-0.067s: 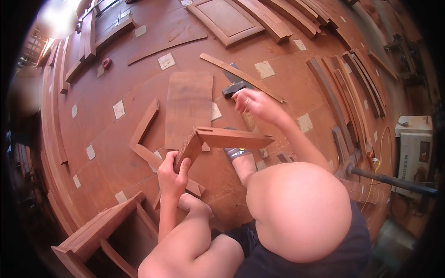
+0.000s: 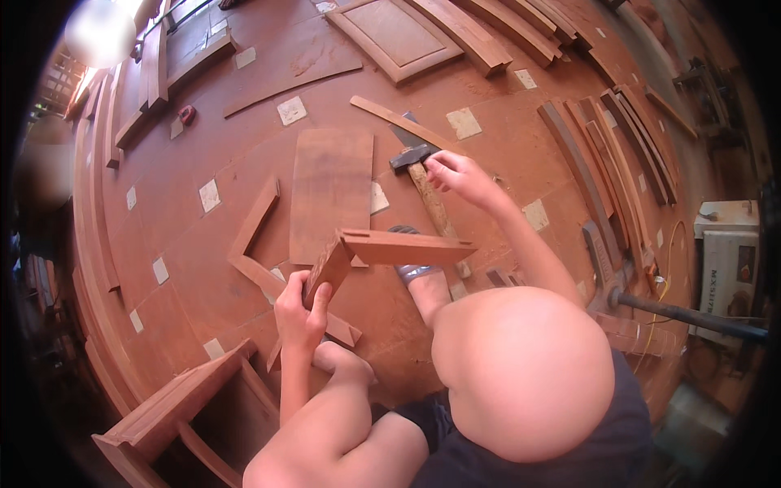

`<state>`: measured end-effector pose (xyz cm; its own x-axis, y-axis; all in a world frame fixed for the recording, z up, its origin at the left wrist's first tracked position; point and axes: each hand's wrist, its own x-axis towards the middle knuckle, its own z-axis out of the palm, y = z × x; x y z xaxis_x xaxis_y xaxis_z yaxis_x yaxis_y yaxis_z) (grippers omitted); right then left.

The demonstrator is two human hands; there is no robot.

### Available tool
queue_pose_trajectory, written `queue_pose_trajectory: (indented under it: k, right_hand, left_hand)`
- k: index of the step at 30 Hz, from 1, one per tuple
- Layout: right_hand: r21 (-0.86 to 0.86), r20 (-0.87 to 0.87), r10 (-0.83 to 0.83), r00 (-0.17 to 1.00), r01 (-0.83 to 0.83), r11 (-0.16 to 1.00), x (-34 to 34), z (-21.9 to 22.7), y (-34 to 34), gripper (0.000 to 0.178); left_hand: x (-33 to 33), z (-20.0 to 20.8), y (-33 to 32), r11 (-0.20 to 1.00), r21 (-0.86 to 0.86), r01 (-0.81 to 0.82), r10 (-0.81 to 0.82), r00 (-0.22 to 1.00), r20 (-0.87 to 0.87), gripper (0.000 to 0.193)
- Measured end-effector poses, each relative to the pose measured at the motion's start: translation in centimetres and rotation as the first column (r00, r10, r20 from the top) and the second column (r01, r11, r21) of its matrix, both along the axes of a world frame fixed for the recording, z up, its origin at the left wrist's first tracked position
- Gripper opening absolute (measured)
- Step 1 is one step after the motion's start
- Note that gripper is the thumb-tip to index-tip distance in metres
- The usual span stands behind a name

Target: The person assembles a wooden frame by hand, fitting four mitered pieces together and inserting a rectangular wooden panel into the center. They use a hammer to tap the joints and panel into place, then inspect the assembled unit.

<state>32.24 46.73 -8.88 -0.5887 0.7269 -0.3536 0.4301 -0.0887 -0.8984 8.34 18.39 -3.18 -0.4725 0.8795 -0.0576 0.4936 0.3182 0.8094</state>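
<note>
- L hand (image 2: 299, 319): clamped on short leg of L-shaped wood pc (image 2: 411, 246), thumb on near face, fingers wrapped round other side.
- R hand (image 2: 462, 179): well apart from L, fingers part curled, by head end of hammer (image 2: 435, 207); can't tell if fingertips touch it or close on anything.
- L-shaped pc: looks held up off floor (image 2: 203, 285), corner away from body, long leg running out toward floor's R edge, over hammer handle & R foot (image 2: 427, 293) as seen from above.
- Handling (judgement): prob. stiff hardwood, mod. weight, lopsided b/c long leg hangs out unsupported. Dusty faces might slip a bit. Corner w/ dark slot prob. the weak spot if twisted.
- Best hold: short leg close to corner, full wrap; 2nd hand under long leg if it droops.
- Hammer: dark head, wood handle; prob. head-heavy, take mid-handle.
- Also on floor: flat panel (image 2: 332, 195) beyond corner; 2nd angled pc (image 2: 256, 215) toward floor's L edge; framed panel (image 2: 397, 39) near far edge.
</note>
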Motion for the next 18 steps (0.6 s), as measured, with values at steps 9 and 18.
queue_pose_trajectory:
  k: [9,18]
  right_hand:
    - [0.169,0.657,0.131,0.743,-0.314,0.934,3.4,-10.3,-4.3,0.062]
    - [-0.654,-0.05,-0.142,0.989,0.075,0.752,3.5,-5.6,-2.7,0.047]
  left_hand:
    - [-1.4,-1.8,-3.6,0.981,0.051,-0.186,0.182,0.981,0.066,0.037]
    - [-2.2,-4.3,-4.6,0.932,0.127,-0.339,0.265,0.878,0.398,0.036]
